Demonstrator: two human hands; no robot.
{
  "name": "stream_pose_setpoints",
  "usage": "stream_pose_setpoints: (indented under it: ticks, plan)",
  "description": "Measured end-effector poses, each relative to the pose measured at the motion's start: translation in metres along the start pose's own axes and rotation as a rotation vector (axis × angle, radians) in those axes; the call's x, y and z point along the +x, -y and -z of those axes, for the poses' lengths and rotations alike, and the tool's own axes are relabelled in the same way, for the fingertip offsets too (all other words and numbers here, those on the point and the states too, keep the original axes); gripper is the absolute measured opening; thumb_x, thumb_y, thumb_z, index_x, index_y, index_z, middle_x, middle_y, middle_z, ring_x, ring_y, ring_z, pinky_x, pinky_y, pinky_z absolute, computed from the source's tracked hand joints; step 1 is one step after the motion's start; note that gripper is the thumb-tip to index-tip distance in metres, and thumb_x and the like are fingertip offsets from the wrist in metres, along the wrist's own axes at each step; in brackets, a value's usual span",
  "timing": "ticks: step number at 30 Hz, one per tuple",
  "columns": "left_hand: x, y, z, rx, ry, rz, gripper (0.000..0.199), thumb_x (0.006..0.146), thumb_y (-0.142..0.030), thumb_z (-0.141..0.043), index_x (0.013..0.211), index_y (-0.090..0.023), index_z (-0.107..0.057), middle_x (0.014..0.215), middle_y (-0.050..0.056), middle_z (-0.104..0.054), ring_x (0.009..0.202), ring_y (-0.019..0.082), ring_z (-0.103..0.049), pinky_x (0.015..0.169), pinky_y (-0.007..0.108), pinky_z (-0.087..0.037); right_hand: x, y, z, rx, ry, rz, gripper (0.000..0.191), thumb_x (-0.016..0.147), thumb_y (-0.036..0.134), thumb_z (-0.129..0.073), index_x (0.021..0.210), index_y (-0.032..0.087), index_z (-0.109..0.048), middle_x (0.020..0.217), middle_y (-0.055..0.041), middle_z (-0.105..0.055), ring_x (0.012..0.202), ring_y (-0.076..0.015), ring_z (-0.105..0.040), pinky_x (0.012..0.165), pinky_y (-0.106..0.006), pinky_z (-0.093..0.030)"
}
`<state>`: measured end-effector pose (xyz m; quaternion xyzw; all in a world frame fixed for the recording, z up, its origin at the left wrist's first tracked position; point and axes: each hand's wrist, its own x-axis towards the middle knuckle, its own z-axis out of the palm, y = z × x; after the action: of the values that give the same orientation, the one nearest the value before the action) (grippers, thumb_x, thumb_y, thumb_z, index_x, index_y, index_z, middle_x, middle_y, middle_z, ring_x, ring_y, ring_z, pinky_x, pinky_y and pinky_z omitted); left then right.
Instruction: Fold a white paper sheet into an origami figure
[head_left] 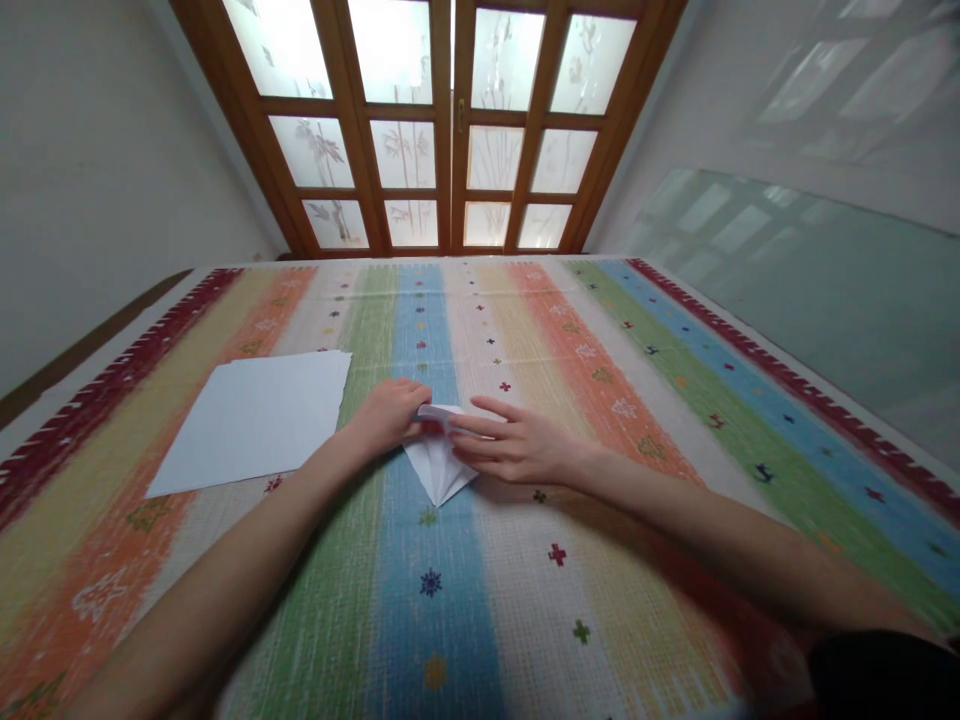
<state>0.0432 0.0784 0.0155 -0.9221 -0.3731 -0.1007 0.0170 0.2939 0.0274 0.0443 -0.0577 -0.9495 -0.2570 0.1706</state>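
Note:
A small folded piece of white paper [439, 472] lies on the blue stripe of the tablecloth, its pointed corner toward me and crease lines running down to that point. My left hand [391, 412] pinches its far left edge, thumb and curled fingers closed on the paper. Over the right part of the paper lies my right hand [510, 440], fingers stretched out and apart, the fingertips touching a raised flap. The fingers hide part of the folds on that side.
Left of my left hand, a stack of white paper sheets [255, 420] rests on the striped tablecloth [431, 620]. A wooden door with frosted panes [409, 155] stands beyond the table's far edge. A glass-like panel [810, 290] is along the right wall.

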Motion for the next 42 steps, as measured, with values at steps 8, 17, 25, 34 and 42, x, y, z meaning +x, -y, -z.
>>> stream_pose_setpoints:
  ticks: [8,17,25,34,42]
  plan:
    - [-0.041,-0.009,0.004,0.047,-0.431,0.027,0.024,0.092,-0.042,-0.057,0.089,-0.018,-0.059,0.088,0.009,-0.067,0.082,0.022,-0.058,0.074,0.035,-0.044,0.002,0.025,-0.023,-0.019,0.187,-0.021,0.029,0.097,0.012,-0.043,0.094,0.02,-0.071,0.092,-0.0007,-0.074,0.098,-0.0172,-0.061,0.107,-0.037,-0.037]
    - [-0.07,-0.021,0.003,0.089,-0.08,-0.366,0.032,0.099,-0.022,-0.039,0.121,-0.015,-0.062,0.129,0.009,-0.064,0.08,0.019,-0.057,0.07,0.034,-0.044,0.005,0.045,-0.03,-0.048,0.073,-0.236,0.026,0.097,0.014,-0.046,0.091,0.019,-0.071,0.087,-0.0016,-0.073,0.097,-0.0186,-0.057,0.1,-0.037,-0.028]
    - [-0.075,-0.023,0.007,-0.022,-0.019,-0.299,0.036,0.099,-0.025,-0.04,0.128,-0.018,-0.06,0.129,0.009,-0.065,0.08,0.02,-0.056,0.073,0.036,-0.044,0.014,0.04,-0.033,0.044,0.11,-0.35,0.024,0.093,0.013,-0.052,0.077,0.021,-0.068,0.071,0.0,-0.067,0.094,-0.0213,-0.057,0.11,-0.05,-0.013]
    - [-0.089,-0.023,0.011,-0.036,-0.022,-0.322,0.035,0.097,-0.025,-0.043,0.127,-0.019,-0.061,0.128,0.008,-0.066,0.086,0.022,-0.055,0.075,0.037,-0.042,0.036,0.035,-0.024,0.141,0.278,-0.455,0.018,0.09,0.013,-0.058,0.08,0.021,-0.072,0.073,-0.0031,-0.069,0.096,-0.0254,-0.059,0.112,-0.062,-0.015]
    - [-0.09,-0.027,0.011,-0.079,-0.009,-0.287,0.036,0.099,-0.024,-0.037,0.124,-0.02,-0.063,0.126,0.01,-0.067,0.087,0.022,-0.055,0.075,0.038,-0.042,0.048,0.039,-0.025,0.148,0.332,-0.511,0.016,0.086,0.011,-0.062,0.081,0.019,-0.075,0.074,-0.0067,-0.072,0.095,-0.027,-0.06,0.112,-0.063,-0.018]
